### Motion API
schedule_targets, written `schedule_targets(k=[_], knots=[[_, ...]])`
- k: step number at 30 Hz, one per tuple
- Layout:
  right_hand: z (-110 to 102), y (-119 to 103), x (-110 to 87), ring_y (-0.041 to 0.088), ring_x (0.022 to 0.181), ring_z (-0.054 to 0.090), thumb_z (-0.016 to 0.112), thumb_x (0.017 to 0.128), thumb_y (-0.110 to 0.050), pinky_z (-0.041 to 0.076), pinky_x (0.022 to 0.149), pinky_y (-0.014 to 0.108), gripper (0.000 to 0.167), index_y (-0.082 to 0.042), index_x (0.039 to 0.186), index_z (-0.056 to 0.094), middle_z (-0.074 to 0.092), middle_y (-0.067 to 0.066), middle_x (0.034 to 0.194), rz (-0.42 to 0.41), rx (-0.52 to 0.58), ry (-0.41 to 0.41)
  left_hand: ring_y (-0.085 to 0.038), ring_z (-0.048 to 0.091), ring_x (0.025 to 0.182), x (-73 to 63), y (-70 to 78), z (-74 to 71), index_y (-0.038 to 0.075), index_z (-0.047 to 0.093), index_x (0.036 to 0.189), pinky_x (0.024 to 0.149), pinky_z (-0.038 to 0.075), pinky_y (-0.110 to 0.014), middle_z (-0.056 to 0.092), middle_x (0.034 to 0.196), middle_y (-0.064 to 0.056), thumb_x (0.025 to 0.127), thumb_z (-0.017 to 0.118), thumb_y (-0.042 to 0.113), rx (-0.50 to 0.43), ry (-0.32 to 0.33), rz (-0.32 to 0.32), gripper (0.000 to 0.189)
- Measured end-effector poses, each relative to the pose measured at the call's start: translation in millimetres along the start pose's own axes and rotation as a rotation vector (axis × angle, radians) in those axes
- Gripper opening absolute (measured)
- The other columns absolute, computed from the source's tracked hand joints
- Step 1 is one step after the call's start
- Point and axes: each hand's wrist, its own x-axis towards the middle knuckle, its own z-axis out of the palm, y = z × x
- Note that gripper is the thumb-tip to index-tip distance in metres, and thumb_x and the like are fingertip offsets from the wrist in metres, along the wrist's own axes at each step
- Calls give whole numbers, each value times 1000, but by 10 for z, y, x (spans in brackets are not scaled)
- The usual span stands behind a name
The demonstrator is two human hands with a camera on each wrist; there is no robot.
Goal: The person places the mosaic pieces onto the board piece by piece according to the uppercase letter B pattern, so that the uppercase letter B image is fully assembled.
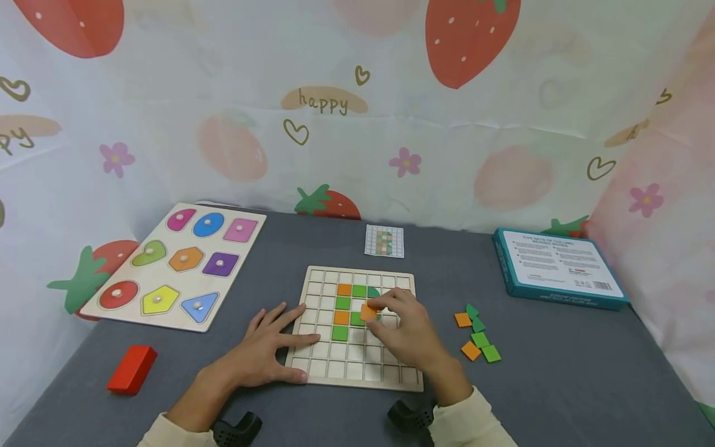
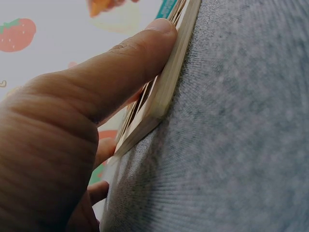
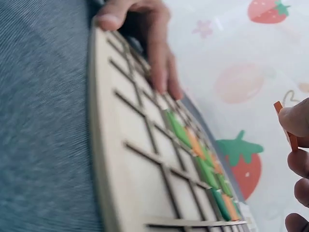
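Observation:
A wooden grid board [image 1: 337, 370] lies on the grey cloth, with several green and orange tiles set in its squares. My left hand [image 1: 265, 347] rests at the board's left side, fingers spread over the edge; in the left wrist view its thumb [image 2: 137, 55] presses on the rim. Above the grid, my right hand [image 1: 410, 332] pinches an orange square tile [image 1: 367, 312] between thumb and fingertips. The right wrist view shows that tile [image 3: 287, 128] held off the board. To the right lie several loose green and orange tiles, including a green square [image 1: 491, 354].
Behind the board lies a small printed pattern card [image 1: 384, 241]. A knobbed shape puzzle [image 1: 162, 277] stands back left, with a red block [image 1: 131, 370] in front of it. At the back right is a teal box [image 1: 564, 267]. Printed curtains [image 1: 357, 149] border the table.

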Motion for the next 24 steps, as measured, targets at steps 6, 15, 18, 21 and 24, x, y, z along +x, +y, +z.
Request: schedule_targets(k=[6, 15, 18, 21, 24], knots=[[151, 61, -32, 14, 97, 53, 79, 82, -10, 48, 78, 40, 23, -9, 104, 73, 59, -7, 101, 67, -39, -53, -43, 10, 141, 1, 3, -6, 31, 61, 133, 105, -2, -64, 26, 156, -8, 74, 70, 66, 6, 4, 5, 69], [286, 139, -62, 14, 92, 51, 79, 82, -18, 45, 79, 36, 23, -10, 103, 74, 60, -5, 97, 79, -109, -135, -43, 10, 141, -9, 9, -5, 30, 62, 133, 105, -1, -63, 26, 156, -8, 74, 70, 66, 12, 5, 3, 69], [321, 153, -77, 14, 89, 49, 78, 82, -17, 42, 78, 38, 21, -11, 102, 74, 60, -5, 95, 76, -144, -142, -43, 10, 141, -10, 10, -2, 31, 61, 133, 105, -1, -63, 26, 156, -8, 75, 70, 66, 12, 3, 3, 69], [343, 156, -88, 15, 88, 49, 77, 81, -16, 40, 79, 41, 20, -11, 101, 74, 59, -5, 95, 74, -180, -143, -44, 10, 141, -11, 9, 0, 31, 61, 133, 105, -1, -63, 26, 156, -9, 75, 70, 66, 11, 3, 6, 69], [354, 152, -90, 16, 88, 49, 77, 81, -16, 39, 79, 42, 20, -12, 100, 75, 58, -4, 94, 76, -199, -147, -44, 10, 141, -13, 9, 1, 30, 61, 133, 105, -2, -63, 26, 156, -9, 75, 70, 66, 9, 2, 6, 69]])
